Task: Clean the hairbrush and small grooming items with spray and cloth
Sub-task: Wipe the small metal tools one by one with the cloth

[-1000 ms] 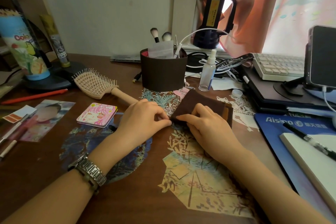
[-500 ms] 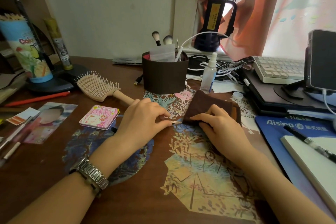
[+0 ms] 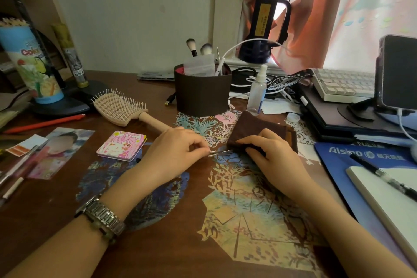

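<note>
Left hand (image 3: 173, 153): pinches one end of the thin metal tweezers (image 3: 219, 152), now drawn further out of the cloth than a moment ago.
Right hand (image 3: 268, 156): fingers curled over the folded brown cloth (image 3: 255, 131), pressing it around the far tip (hidden).
Hairbrush (image 3: 121, 108): unmoved, lying left on the desk (image 3: 56, 198).
Spray bottle (image 3: 257, 90): upright behind the cloth, beside the brown holder (image 3: 203, 95).

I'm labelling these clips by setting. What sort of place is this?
Most likely a home desk by a curtained window, used for both work and grooming: a keyboard and phone on a stand to the right, a holder with makeup brushes in the middle.
</note>
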